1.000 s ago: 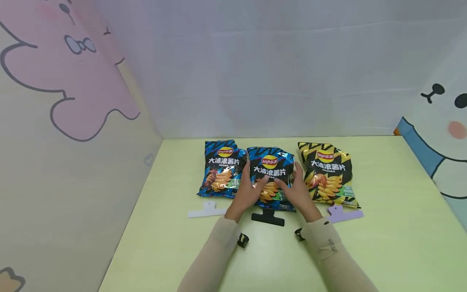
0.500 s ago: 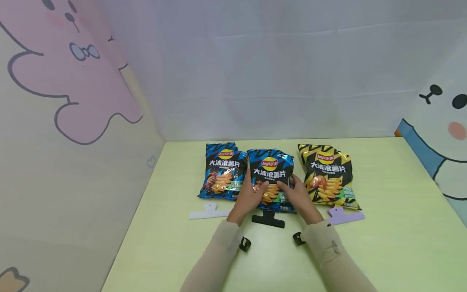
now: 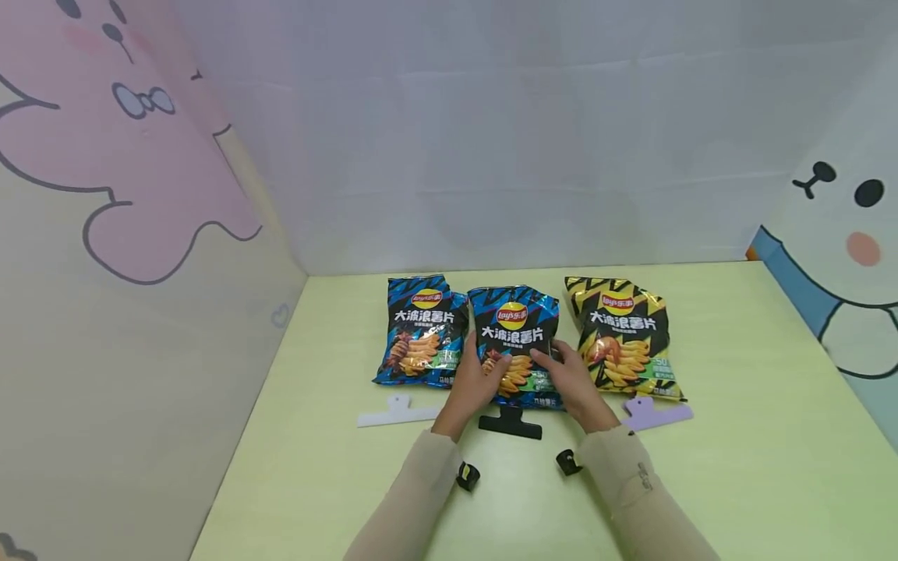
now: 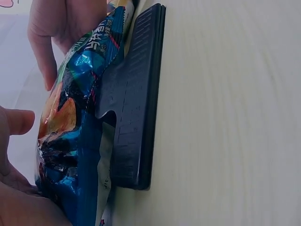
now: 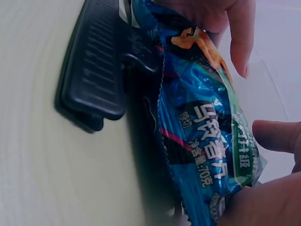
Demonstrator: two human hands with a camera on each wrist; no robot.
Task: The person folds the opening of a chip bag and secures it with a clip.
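Middle bag [image 3: 516, 339], blue: on or just above the table [image 3: 758, 467]; left hand [image 3: 477, 383] grips its left side, right hand [image 3: 577, 383] its right, thumbs over the front, each hand parted only by the bag's thickness; blue bag [image 3: 419, 331], just left of it; yellow bag [image 3: 623, 335], right; black clip [image 3: 510, 425], at its near edge; white clip [image 3: 397, 414], nearer and left; purple clip [image 3: 657, 415], nearer and right
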